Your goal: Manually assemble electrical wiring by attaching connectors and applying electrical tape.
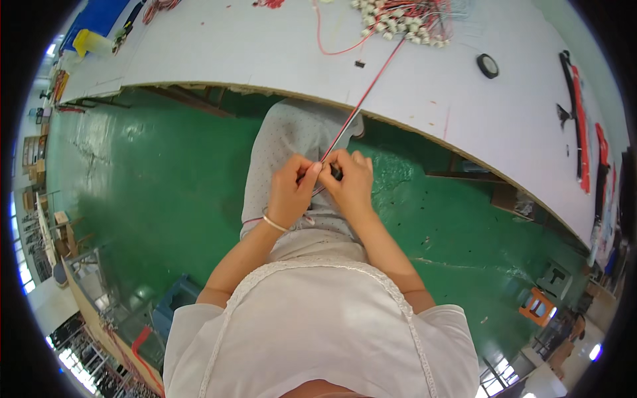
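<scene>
Thin red, white and dark wires point(363, 99) run taut from the pile of white plug connectors point(398, 21) on the table down to my fingertips above my lap. My left hand point(292, 189) pinches the wires with thumb and forefinger. Touching it, my right hand point(350, 184) is closed on the same wires. A small black object point(336, 172) shows between my right fingers; its kind is partly hidden by them. Both hands hang just off the table's near edge.
The white table point(252, 53) curves across the front. On it lie a black tape roll point(488, 66), a small black piece point(359, 64) and red and black strips point(580, 126) at the right. A yellow-topped container point(89, 43) stands far left. An orange stool point(536, 307) is on the green floor.
</scene>
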`<control>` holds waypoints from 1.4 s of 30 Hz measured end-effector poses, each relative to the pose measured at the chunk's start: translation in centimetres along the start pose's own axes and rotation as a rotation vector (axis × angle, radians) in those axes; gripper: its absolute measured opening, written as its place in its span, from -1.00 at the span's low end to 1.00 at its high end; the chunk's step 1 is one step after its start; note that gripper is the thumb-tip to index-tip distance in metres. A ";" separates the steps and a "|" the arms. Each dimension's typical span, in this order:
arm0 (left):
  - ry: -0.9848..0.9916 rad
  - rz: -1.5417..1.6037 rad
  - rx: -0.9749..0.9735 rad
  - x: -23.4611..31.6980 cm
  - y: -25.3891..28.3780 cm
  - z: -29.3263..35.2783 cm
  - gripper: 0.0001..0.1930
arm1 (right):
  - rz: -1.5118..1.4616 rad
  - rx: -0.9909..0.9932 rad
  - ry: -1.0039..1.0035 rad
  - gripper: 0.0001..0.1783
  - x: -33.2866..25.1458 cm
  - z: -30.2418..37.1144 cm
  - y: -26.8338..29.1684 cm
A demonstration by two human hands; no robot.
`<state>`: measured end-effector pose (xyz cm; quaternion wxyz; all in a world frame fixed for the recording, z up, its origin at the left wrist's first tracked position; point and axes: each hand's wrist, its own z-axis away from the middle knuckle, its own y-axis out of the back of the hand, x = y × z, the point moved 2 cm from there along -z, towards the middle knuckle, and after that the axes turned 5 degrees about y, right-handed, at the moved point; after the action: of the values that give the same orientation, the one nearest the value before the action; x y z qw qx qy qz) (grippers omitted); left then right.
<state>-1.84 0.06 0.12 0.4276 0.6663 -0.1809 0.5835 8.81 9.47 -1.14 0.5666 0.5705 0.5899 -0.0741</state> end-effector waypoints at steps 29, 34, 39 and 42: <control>-0.258 -0.263 -0.407 6.9 11.1 5.7 -0.90 | -0.072 -0.673 0.527 -0.80 -10.0 -2.2 4.3; 0.098 -0.266 -0.683 6.7 17.1 3.8 -0.81 | -0.215 -0.398 0.433 -0.86 -7.8 1.2 5.9; -0.082 -0.270 -0.528 9.0 15.1 -8.1 -0.84 | -0.084 -0.171 0.244 -0.92 -6.0 -0.8 8.5; 0.081 0.005 -0.573 10.7 10.0 -16.1 -0.79 | -0.088 -0.006 0.077 -0.90 -5.1 -1.3 8.3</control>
<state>-16.56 9.72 12.92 0.6037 0.4941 -0.3230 0.5358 12.81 10.23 7.80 0.5415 0.5448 0.6359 -0.0754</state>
